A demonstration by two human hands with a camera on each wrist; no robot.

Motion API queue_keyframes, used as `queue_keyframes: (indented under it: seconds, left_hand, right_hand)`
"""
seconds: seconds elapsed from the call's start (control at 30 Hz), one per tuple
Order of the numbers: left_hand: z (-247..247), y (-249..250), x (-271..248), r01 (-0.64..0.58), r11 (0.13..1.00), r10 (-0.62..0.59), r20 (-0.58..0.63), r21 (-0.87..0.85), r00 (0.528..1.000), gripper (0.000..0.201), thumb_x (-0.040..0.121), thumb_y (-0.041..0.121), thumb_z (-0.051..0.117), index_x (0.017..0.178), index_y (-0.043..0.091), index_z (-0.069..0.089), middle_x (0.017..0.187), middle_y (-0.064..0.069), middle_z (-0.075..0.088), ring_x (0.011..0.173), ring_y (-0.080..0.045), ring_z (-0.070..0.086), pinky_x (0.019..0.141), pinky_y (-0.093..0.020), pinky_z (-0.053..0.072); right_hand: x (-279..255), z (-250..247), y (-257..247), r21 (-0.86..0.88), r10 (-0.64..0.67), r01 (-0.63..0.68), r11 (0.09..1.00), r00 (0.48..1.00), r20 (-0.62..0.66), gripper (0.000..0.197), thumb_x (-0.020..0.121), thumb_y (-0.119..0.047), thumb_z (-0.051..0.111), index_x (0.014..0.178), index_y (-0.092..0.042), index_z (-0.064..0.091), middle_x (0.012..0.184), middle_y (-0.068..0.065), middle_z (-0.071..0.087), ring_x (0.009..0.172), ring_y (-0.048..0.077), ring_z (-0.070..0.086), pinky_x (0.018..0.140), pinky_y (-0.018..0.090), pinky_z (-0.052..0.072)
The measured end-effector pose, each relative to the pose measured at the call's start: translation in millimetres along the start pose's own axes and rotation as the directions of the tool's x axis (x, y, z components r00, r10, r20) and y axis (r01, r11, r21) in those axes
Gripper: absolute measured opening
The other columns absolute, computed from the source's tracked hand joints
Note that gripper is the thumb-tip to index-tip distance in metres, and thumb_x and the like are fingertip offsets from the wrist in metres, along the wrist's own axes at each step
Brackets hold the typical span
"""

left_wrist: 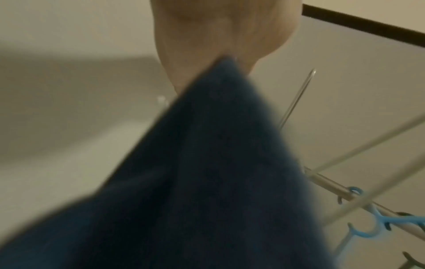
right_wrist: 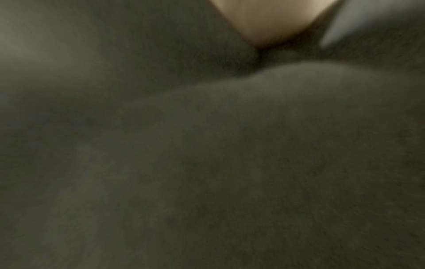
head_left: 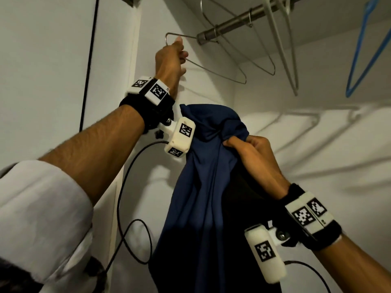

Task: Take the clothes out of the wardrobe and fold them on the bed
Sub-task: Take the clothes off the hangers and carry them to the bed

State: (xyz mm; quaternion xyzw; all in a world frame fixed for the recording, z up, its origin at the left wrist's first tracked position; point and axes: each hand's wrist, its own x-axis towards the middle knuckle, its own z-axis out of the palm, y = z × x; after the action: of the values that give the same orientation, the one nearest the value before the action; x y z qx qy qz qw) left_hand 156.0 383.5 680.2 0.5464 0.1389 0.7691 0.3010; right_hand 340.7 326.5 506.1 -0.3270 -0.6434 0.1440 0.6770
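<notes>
**Both hands closed on their loads inside the wardrobe**

Fingers of the right hand (head_left: pixel 251 151) are curled tight, bunching a fold of the navy garment (head_left: pixel 203 187) at its upper edge; the right wrist view is filled with blurred dark cloth, with only a sliver of skin at 12 o'clock. Left hand (head_left: pixel 171 58), raised toward 11 o'clock in the head view, has its fingers wrapped round the wire of a metal hanger (head_left: pixel 215 69), with the fingertip of one finger up against the hanger's bent corner.

Largest in view, the white wardrobe wall (head_left: pixel 317 144) runs behind everything, with its side panel (head_left: pixel 53 60) at 9 o'clock. The navy garment hangs from the right hand down to 6 o'clock, between the two forearms, its top just below the left wrist; in the left wrist view it covers the lower half of the picture. At 1 o'clock the steel rail (head_left: pixel 232 24) carries a second wire hanger (head_left: pixel 239 39), a white hanger (head_left: pixel 283 49) and, at 2 o'clock, a blue hanger (head_left: pixel 366 49), all bare.

Open room lies at 3 o'clock, between the garment and the rear wall under the hangers. At 7 o'clock a black cable (head_left: pixel 127 208) loops close to the garment's left edge.
</notes>
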Motion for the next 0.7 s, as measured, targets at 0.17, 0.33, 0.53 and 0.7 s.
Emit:
queue_keyframes:
  seconds: [0.17, 0.33, 0.53, 0.7]
  left_hand:
    - [-19, -18, -45, 0.025, 1.0, -0.025, -0.002, -0.016, 1.0, 0.031, 0.102, 0.034, 0.054, 0.123, 0.011, 0.06, 0.123, -0.006, 0.065, 0.115, -0.019, 0.062, 0.098, -0.037, 0.054]
    - [-54, -78, -162, 0.12, 0.992, -0.112, 0.164, -0.036, 0.98, 0.036, 0.092, 0.032, 0.059, 0.121, 0.011, 0.066, 0.125, -0.008, 0.069, 0.118, -0.02, 0.064, 0.095, -0.034, 0.052]
    - [-110, -156, -356, 0.487, 0.858, -0.481, 0.587, 0.164, 0.651, 0.074, 0.08, 0.022, 0.081, 0.145, 0.024, 0.046, 0.139, 0.008, 0.062, 0.13, -0.01, 0.057, 0.102, -0.025, 0.049]
    - [-122, -214, -493, 0.446, 0.744, -0.656, 0.668, 0.497, 0.351, 0.099, 0.06, 0.025, 0.094, 0.139, 0.038, 0.037, 0.132, 0.023, 0.056, 0.121, 0.013, 0.054, 0.097, -0.011, 0.045]
  right_hand:
    - [-12, -9, 6, 0.0, 0.033, -0.033, 0.999, 0.999, -0.017, 0.032, 0.086, -0.022, 0.072, 0.062, -0.016, 0.051, 0.066, 0.005, 0.043, 0.068, 0.019, 0.04, 0.062, 0.038, 0.029]
    - [-33, -15, 17, -0.086, 0.1, -0.099, 0.991, 0.995, 0.008, 0.041, 0.091, -0.02, 0.071, 0.059, -0.019, 0.045, 0.065, 0.005, 0.04, 0.066, 0.02, 0.039, 0.063, 0.039, 0.029]
    - [-73, -26, -1, -0.217, 0.213, -0.223, 0.95, 0.974, -0.071, 0.051, 0.086, -0.025, 0.076, 0.05, -0.027, 0.04, 0.058, 0.002, 0.041, 0.061, 0.018, 0.042, 0.061, 0.038, 0.031]
    - [-121, -34, -45, -0.203, 0.257, -0.279, 0.939, 0.958, -0.126, 0.039, 0.092, -0.019, 0.07, 0.063, -0.015, 0.045, 0.071, 0.007, 0.048, 0.068, 0.018, 0.052, 0.061, 0.03, 0.039]
